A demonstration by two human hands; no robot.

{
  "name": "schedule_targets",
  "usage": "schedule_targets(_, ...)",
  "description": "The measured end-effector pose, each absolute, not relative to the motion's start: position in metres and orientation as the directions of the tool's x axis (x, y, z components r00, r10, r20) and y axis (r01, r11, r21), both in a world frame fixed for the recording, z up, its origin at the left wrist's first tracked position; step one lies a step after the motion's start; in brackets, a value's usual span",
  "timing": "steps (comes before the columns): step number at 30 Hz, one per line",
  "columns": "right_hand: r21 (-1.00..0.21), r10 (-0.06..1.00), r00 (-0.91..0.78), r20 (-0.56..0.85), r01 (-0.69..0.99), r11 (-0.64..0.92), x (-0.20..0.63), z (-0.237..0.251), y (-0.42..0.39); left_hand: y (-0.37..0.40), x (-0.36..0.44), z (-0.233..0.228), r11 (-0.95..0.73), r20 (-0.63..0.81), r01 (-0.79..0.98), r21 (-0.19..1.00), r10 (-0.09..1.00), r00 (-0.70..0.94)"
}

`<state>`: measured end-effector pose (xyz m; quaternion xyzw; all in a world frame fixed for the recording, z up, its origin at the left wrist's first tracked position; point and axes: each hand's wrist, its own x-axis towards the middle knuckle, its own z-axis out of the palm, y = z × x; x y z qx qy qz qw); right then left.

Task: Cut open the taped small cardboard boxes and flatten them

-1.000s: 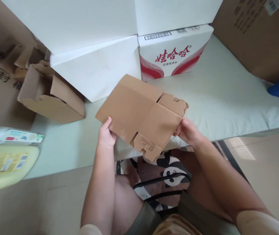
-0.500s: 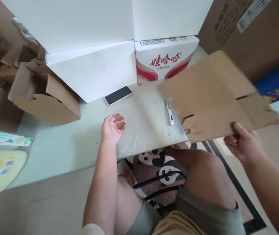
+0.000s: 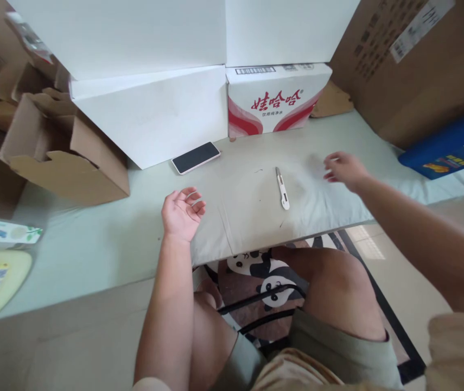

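The left hand (image 3: 182,213) lies empty, palm up; the right hand (image 3: 343,169), empty too, is stretched near the box cutter (image 3: 283,188).

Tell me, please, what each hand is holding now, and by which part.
Nothing is held. The left hand rests palm up on the table, fingers loosely curled. The right hand hovers open over the table, near the cutter.
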<state>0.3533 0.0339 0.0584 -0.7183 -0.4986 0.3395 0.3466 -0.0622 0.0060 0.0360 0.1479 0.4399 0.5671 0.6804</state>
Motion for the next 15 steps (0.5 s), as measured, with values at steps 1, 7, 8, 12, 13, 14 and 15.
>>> schedule_targets(1,-0.791,0.952,0.257,-0.168,0.541,-0.286,0.341,0.051,0.033,0.006,-0.063,0.036,0.309,-0.423,-0.643,0.701,0.906,-0.027)
schedule_targets(7,-0.385,0.970,0.089,-0.225,0.907,-0.173,0.269,0.025,0.020,-0.002,-0.068,0.037,0.275,-0.394,-0.679,0.681,0.919,-0.023)
schedule_targets(8,-0.365,0.966,0.096,-0.239,0.913,-0.181,0.262,0.024,0.020,-0.005,-0.070,0.038,0.267,-0.385,-0.688,0.675,0.923,-0.019)
schedule_targets(12,-0.332,0.952,0.125,-0.278,0.918,-0.218,0.244,0.033,0.025,-0.019,-0.085,0.043,0.210,-0.334,-0.743,0.635,0.942,-0.019)
schedule_targets(13,-0.338,0.953,0.117,-0.279,0.917,-0.211,0.239,0.036,0.026,-0.022,-0.090,0.043,0.194,-0.322,-0.757,0.624,0.946,-0.023)
schedule_targets(14,-0.354,0.955,0.096,-0.279,0.915,-0.195,0.232,0.038,0.027,-0.025,-0.097,0.044,0.176,-0.309,-0.768,0.616,0.951,-0.030)
schedule_targets(15,-0.381,0.958,0.062,-0.280,0.909,-0.170,0.224,0.041,0.028,-0.028,-0.103,0.044,0.157,-0.292,-0.773,0.614,0.956,-0.038)
